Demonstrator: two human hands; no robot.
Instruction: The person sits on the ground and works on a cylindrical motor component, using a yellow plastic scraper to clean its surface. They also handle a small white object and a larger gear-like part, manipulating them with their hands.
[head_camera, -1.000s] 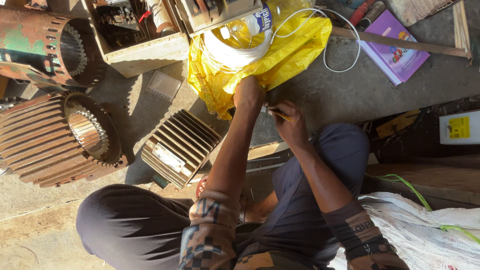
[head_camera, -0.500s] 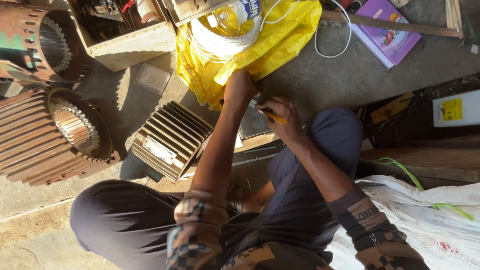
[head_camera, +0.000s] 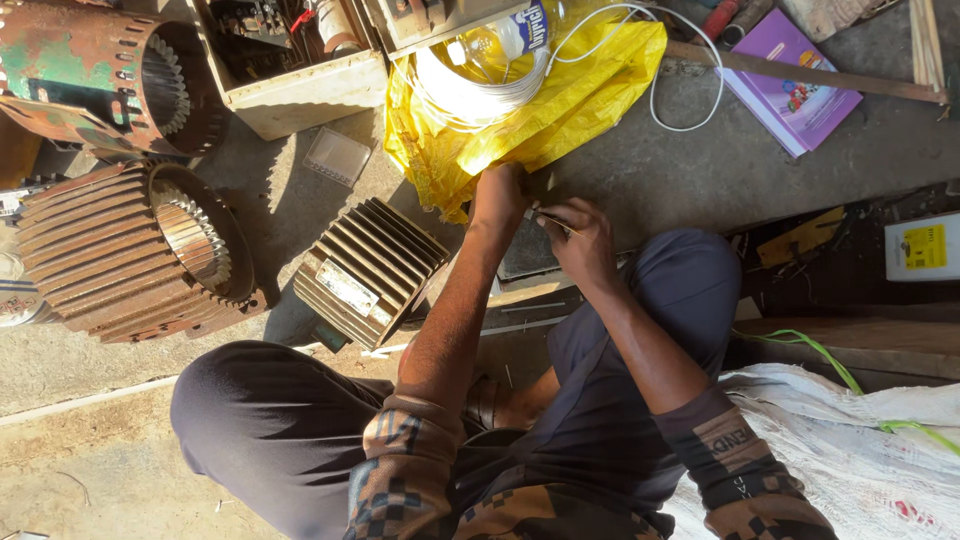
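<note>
Seated person seen from above, both hands joined low over the concrete floor (head_camera: 820, 170) just below the yellow bag (head_camera: 590, 95). Compared with the frames of a second and half a second earlier, the hands have held the same pinch and the same place against the bag; only the camera has shifted slightly, so the fine work appears to be continuing rather than finished. The left hand (head_camera: 500, 195) is curled, fingertips at the bag's lower edge; what it grips cannot be told. The right hand (head_camera: 582, 238) is clenched around a thin yellowish piece (head_camera: 556, 222), perhaps a wire or slim tool, held between the two hands and just above the right knee. On the bag lie a white wire coil (head_camera: 470, 92) and a clear bottle (head_camera: 500, 45); a loose white wire (head_camera: 690, 85) loops off to the right. A finned motor housing (head_camera: 368, 270) stands just left of the left forearm, with a larger rusty stator (head_camera: 130, 250) and a green drum (head_camera: 95, 75) farther left. A purple booklet (head_camera: 790, 80) and a wooden strip (head_camera: 800, 75) lie well apart at upper right; a white sack (head_camera: 860, 440) lies beside the right elbow. Strong shadow hides the work beneath the hands.
</note>
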